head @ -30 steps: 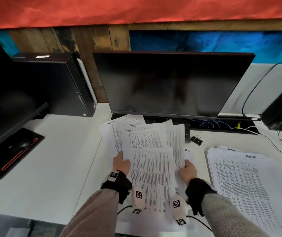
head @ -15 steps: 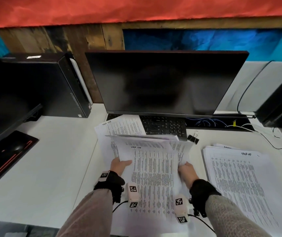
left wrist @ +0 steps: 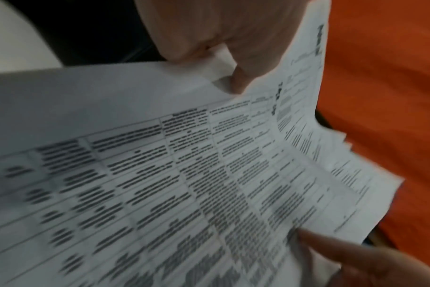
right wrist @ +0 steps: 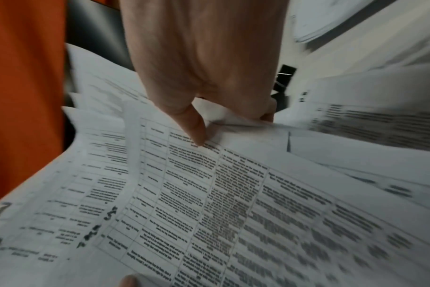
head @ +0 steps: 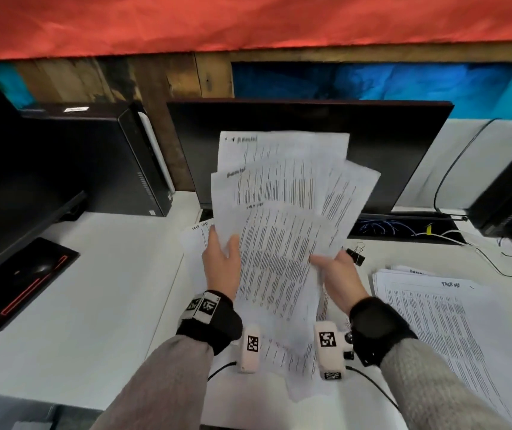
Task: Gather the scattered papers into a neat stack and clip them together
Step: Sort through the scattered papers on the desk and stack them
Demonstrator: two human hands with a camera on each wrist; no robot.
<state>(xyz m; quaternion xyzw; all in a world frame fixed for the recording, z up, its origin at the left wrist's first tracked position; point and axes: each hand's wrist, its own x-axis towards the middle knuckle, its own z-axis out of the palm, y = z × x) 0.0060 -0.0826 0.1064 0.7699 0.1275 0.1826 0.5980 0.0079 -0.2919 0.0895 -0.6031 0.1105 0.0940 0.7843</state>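
A loose, fanned bunch of printed papers (head: 279, 212) is held tilted up off the white desk (head: 93, 290), in front of the monitor. My left hand (head: 222, 243) grips its left edge, thumb on the printed face and fingers behind. At the right edge my right hand (head: 329, 262) pinches the sheets. The left wrist view shows the left hand (left wrist: 228, 64) closed on the papers (left wrist: 160, 174). The right wrist view shows the right thumb (right wrist: 194, 130) pressed onto the papers (right wrist: 209, 194). A black binder clip (head: 355, 254) lies on the desk just behind my right hand. One more sheet (head: 194, 240) lies flat left of the bunch.
A second thick stack of printed sheets (head: 434, 330) lies at the right of the desk. A dark monitor (head: 403, 144) stands right behind the raised papers, with cables (head: 403, 228) under it. A black computer tower (head: 99, 156) and a black mouse pad (head: 22, 280) sit to the left.
Both hands have lifted the bunch from flat on the desk to tilted upright before the monitor. The sheets are now fanned out at the top, and one sheet stayed on the desk.
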